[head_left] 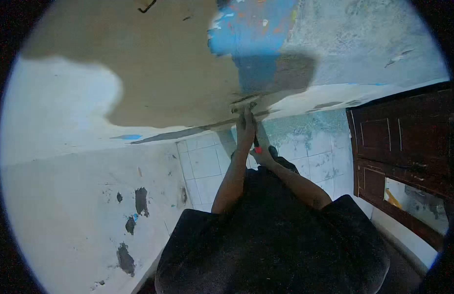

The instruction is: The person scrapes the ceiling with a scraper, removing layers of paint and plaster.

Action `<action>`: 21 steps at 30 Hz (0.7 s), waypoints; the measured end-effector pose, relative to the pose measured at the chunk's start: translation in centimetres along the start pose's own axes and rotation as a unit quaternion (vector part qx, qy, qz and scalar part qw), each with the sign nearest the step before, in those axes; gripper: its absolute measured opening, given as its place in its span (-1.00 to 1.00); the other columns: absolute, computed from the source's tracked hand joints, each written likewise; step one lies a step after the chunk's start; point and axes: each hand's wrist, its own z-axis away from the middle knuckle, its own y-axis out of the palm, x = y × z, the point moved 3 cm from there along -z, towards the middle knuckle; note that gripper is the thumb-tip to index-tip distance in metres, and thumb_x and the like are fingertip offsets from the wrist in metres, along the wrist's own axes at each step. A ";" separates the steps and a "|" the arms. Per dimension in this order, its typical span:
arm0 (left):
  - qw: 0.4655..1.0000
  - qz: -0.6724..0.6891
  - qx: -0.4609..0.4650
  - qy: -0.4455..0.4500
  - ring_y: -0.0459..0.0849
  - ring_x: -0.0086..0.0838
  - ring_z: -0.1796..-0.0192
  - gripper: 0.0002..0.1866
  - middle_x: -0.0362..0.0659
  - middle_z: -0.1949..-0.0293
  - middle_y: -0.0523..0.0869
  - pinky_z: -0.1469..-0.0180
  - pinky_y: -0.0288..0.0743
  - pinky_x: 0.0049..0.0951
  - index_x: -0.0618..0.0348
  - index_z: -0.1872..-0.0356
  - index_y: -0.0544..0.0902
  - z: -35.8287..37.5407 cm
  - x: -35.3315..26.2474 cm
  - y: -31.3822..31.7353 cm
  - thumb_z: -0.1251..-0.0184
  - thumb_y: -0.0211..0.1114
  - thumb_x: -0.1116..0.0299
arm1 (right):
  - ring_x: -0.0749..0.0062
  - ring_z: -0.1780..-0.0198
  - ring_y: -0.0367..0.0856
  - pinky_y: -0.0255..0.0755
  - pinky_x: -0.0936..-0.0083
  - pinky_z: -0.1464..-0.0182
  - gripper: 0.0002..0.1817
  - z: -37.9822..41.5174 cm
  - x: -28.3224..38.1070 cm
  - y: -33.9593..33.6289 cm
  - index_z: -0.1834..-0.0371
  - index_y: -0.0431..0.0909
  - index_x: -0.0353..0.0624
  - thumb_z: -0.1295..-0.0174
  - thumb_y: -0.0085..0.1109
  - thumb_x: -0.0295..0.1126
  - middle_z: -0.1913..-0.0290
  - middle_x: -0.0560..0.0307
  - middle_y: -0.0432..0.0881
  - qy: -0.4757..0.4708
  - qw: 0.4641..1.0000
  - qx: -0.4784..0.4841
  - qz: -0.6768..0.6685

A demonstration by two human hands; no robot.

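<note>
Both my arms reach forward to the seam where a beige plastered surface [158, 63] meets a white band. My right hand [264, 156] is closed around a tool with a red handle [256, 148]; its thin blade points up at the seam [246, 104]. My left hand [245, 130] lies stretched out beside the blade, fingers straight and fingertips at the seam. It is too small and dark to tell whether it grips the blade or only presses on it. My dark shirt [271, 235] fills the bottom of the view.
A patch of peeling blue paint [251, 29] sits above the seam, with rough grey plaster [364, 39] to its right. White tiles [205, 161] lie behind my arms. A dark wooden door [403, 142] stands at the right. The white wall [65, 196] at the left has dark chipped spots.
</note>
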 end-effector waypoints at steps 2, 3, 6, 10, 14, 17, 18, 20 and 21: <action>0.999 0.016 -0.041 -0.002 0.26 -0.67 0.67 -0.58 -0.33 0.71 0.29 0.59 0.22 -0.57 0.04 0.46 0.37 0.0 -1.2 0.2 -0.42 -0.09 -0.07 | 0.54 0.60 0.43 0.29 0.38 0.53 -0.67 -0.6 1.3 0.0 0.64 0.43 -0.25 -0.15 0.18 -0.26 0.72 0.19 0.39 -0.034 0.996 0.048 0.070; 0.999 -0.014 -0.031 0.001 0.26 -0.67 0.67 -0.59 -0.34 0.70 0.29 0.59 0.22 -0.57 0.04 0.46 0.37 -0.1 -1.8 0.3 -0.42 -0.09 -0.06 | 0.50 0.61 0.43 0.28 0.35 0.54 -0.63 -0.4 1.4 -0.3 0.66 0.44 -0.21 -0.11 0.22 -0.17 0.71 0.19 0.43 -0.009 0.998 0.054 0.010; 0.999 -0.021 -0.026 -0.016 0.26 -0.67 0.67 -0.60 -0.35 0.69 0.30 0.60 0.19 -0.58 0.05 0.45 0.37 0.2 -1.2 0.0 -0.42 -0.08 -0.05 | 0.46 0.65 0.43 0.24 0.34 0.59 -0.59 0.3 1.7 -0.6 0.72 0.42 -0.16 -0.07 0.25 -0.10 0.72 0.21 0.45 0.017 0.999 -0.033 0.037; 0.999 0.026 -0.044 0.017 0.26 -0.66 0.65 -0.57 -0.36 0.69 0.32 0.59 0.13 -0.58 0.11 0.51 0.40 -0.4 -2.1 0.5 -0.42 -0.05 -0.01 | 0.65 0.53 0.41 0.28 0.44 0.53 -0.72 -1.1 2.6 -0.7 0.55 0.47 -0.26 -0.15 0.22 -0.27 0.61 0.26 0.48 -0.105 0.986 0.082 0.101; 0.998 -0.029 -0.047 -0.002 0.26 -0.69 0.61 -0.64 -0.36 0.64 0.35 0.59 0.13 -0.59 0.14 0.40 0.44 0.9 -4.2 1.0 -0.44 -0.05 0.06 | 0.71 0.48 0.37 0.28 0.42 0.51 -0.73 -0.7 1.1 -0.4 0.50 0.49 -0.26 -0.14 0.21 -0.26 0.59 0.28 0.45 -0.057 0.998 -0.015 0.019; 0.999 -0.017 -0.029 0.015 0.24 -0.72 0.63 -0.66 -0.37 0.64 0.33 0.60 0.10 -0.63 0.18 0.27 0.47 0.1 -2.1 0.9 -0.46 -0.07 0.10 | 0.61 0.51 0.36 0.23 0.42 0.53 -0.72 -1.0 1.1 -1.0 0.50 0.45 -0.28 -0.11 0.22 -0.28 0.61 0.26 0.42 0.009 0.997 0.070 0.013; 0.999 -0.018 -0.027 0.016 0.24 -0.72 0.63 -0.66 -0.37 0.64 0.33 0.60 0.10 -0.63 0.18 0.27 0.47 0.3 -1.9 0.7 -0.46 -0.07 0.10 | 0.61 0.51 0.36 0.23 0.42 0.53 -0.72 -0.7 1.4 -1.0 0.50 0.45 -0.28 -0.11 0.22 -0.28 0.61 0.26 0.42 0.007 0.998 0.068 0.012; 0.999 0.022 -0.022 0.030 0.25 -0.73 0.63 -0.68 -0.37 0.64 0.32 0.60 0.10 -0.64 0.17 0.29 0.47 0.6 -3.6 1.0 -0.46 -0.07 0.12 | 0.48 0.67 0.36 0.20 0.32 0.59 -0.55 -0.8 2.1 -1.5 0.72 0.42 -0.23 -0.07 0.27 -0.09 0.77 0.16 0.36 -0.072 0.997 0.019 0.015; 0.998 0.037 -0.043 0.023 0.25 -0.72 0.63 -0.68 -0.37 0.65 0.31 0.61 0.11 -0.63 0.14 0.34 0.44 0.7 -4.6 1.5 -0.46 -0.07 0.12 | 0.48 0.67 0.36 0.20 0.32 0.59 -0.55 -1.0 2.1 -1.5 0.72 0.42 -0.23 -0.07 0.27 -0.09 0.77 0.16 0.36 -0.071 0.997 0.021 0.017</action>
